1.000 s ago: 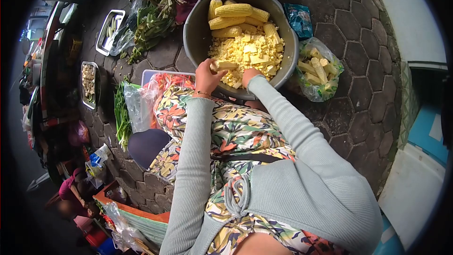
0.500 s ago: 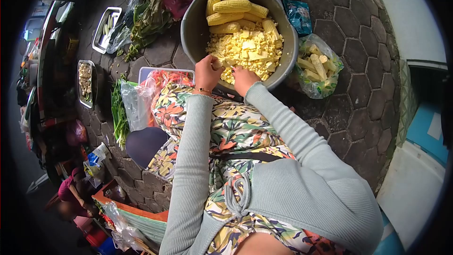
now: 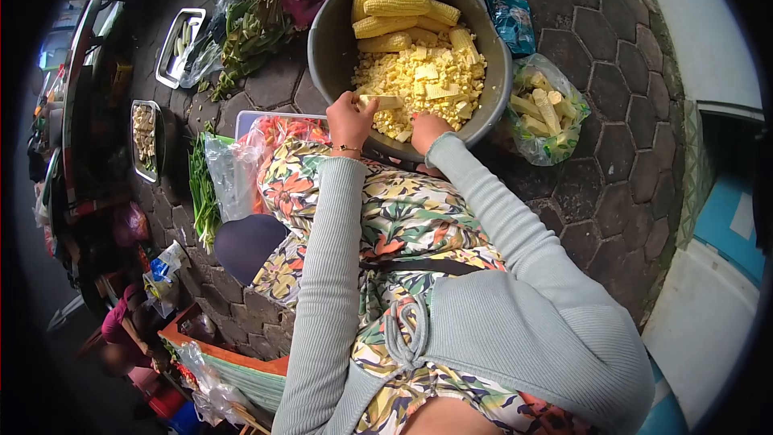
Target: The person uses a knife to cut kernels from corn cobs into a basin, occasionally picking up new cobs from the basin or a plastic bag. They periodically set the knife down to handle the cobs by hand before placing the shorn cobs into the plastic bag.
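Note:
My left hand [image 3: 349,122] is closed round one end of a pale corn cob [image 3: 385,102], which points right over the near side of a big grey tub [image 3: 319,56]. Cut corn kernels [image 3: 415,84] are heaped below it, some in flat slabs. Whole yellow ears of corn [image 3: 396,5] lie at the tub's far side. My right hand [image 3: 429,130] is just inside the near rim, its fingers curled against the kernels. Whatever those fingers hold is hidden.
Right of the tub are a plastic bag of stripped cobs [image 3: 547,113] and a blue packet [image 3: 510,24]. On the left stand a container of red pieces [image 3: 298,126], green onions [image 3: 204,193], metal trays [image 3: 146,141] and corn husks [image 3: 262,32]. Another person [image 3: 121,326] is at lower left.
My right hand has moved a little right, away from my left hand. The cob in my left hand now shows more fully, lying nearly level.

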A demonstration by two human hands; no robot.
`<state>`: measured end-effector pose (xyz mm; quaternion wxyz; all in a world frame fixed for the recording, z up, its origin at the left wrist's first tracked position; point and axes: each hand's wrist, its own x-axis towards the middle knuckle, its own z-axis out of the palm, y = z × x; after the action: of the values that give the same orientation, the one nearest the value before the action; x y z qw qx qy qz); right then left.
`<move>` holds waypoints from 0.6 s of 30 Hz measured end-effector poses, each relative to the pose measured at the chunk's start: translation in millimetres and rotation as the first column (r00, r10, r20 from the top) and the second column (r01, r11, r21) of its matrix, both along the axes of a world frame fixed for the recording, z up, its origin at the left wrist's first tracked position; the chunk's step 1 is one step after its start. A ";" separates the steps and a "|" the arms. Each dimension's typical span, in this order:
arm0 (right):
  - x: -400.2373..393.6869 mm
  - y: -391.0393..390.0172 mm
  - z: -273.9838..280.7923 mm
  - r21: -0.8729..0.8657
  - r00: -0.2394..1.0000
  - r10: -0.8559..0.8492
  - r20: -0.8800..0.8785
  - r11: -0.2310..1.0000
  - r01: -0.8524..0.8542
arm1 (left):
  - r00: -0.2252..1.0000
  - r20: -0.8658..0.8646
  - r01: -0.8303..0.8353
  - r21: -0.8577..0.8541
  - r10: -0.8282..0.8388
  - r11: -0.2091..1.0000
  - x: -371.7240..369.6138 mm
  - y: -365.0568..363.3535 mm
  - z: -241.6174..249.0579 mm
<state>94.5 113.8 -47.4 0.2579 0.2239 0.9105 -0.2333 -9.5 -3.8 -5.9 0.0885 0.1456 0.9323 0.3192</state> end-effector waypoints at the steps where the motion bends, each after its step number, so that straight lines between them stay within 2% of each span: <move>1: -2.3 -2.2 -2.2 0.000 1.000 -0.002 0.002 1.000 0.002 | 1.000 0.002 0.002 0.000 -0.002 1.000 -0.4 0.7 -0.7; 3: -7.9 -4.1 -5.3 -0.028 0.970 -0.210 0.120 0.976 0.215 | 0.999 0.047 -0.005 -0.012 0.006 1.000 -1.3 0.9 -2.3; 7: -20.1 2.4 -7.1 -0.062 0.958 -0.233 0.168 0.967 0.246 | 1.000 0.013 -0.009 -0.027 0.010 1.000 -2.2 0.9 -3.3; 9: -20.0 5.4 -11.9 -0.028 0.983 -0.071 0.171 0.997 0.077 | 0.993 0.084 -0.067 -0.114 0.077 0.991 -1.8 -2.3 -1.8; 10: -18.2 9.3 -15.0 -0.023 0.983 -0.070 0.167 0.997 0.075 | 0.994 0.080 -0.069 -0.109 0.078 0.992 -4.8 -1.8 -1.5; 12: -7.0 10.8 -21.9 -0.052 0.992 0.012 0.124 0.999 -0.006 | 0.985 0.133 -0.084 -0.210 0.114 0.974 -7.2 -5.0 -5.1; 13: -0.6 11.2 5.2 -0.076 0.992 0.034 0.119 0.997 -0.025 | 0.983 0.144 -0.085 -0.215 0.118 0.973 -6.0 -4.6 -2.6; 14: 7.4 5.1 6.5 -0.081 0.990 0.034 0.134 0.996 -0.024 | 0.990 0.105 -0.064 -0.253 0.093 0.965 -5.2 -3.2 0.0; 16: 10.1 -2.5 9.1 -0.076 0.994 -0.105 -0.016 0.992 0.104 | 0.997 0.063 -0.034 -0.282 0.054 0.959 -4.6 0.2 -0.7; 17: 8.4 -6.2 1.1 -0.058 0.999 -0.040 0.003 0.997 0.040 | 0.997 0.056 -0.039 -0.291 0.058 0.956 -4.2 1.1 -1.6; 18: 4.1 -8.5 1.6 -0.055 0.999 -0.046 -0.001 0.997 0.045 | 0.997 0.046 -0.046 -0.300 0.063 0.953 -4.4 1.6 -2.4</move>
<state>98.6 105.4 -45.8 0.2575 0.2370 0.8987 -0.2645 -13.9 -2.2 -8.4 0.1264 0.0958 0.9706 0.1811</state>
